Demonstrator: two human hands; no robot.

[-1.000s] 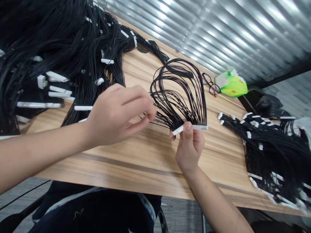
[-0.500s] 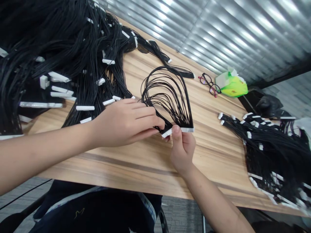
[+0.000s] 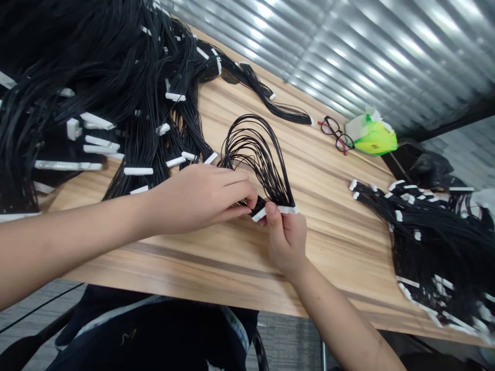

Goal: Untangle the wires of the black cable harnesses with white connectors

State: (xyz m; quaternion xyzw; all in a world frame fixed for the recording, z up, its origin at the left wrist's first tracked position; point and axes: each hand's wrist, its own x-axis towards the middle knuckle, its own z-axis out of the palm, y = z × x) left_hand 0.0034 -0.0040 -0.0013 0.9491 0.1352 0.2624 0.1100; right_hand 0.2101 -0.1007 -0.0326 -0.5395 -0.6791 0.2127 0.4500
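Grips, in the bare right hand (image 3: 288,237), a looped harness of thin black wires (image 3: 277,191) by its two narrow white plastic connectors (image 3: 289,209), with the thumb pressed down where they meet; holds the harness over the middle of a light brown wood-grained table (image 3: 216,263), with its wires arching away toward the far side; sets the bare left hand (image 3: 216,198) just beside, with curled fingers against the wires near the left connector; cannot tell whether pinching or merely touching them, with the fingertips partly hidden; has a large heap of black wire harnesses with white ends (image 3: 96,72) at the left and a smaller pile of similar black harnesses (image 3: 441,242) at the right; shows, farther back, a slim black wire bundle (image 3: 288,110), dark-framed eyeglasses (image 3: 337,133) and a bright green-and-white plastic packet (image 3: 373,136), near a ribbed silvery metal wall (image 3: 348,46).
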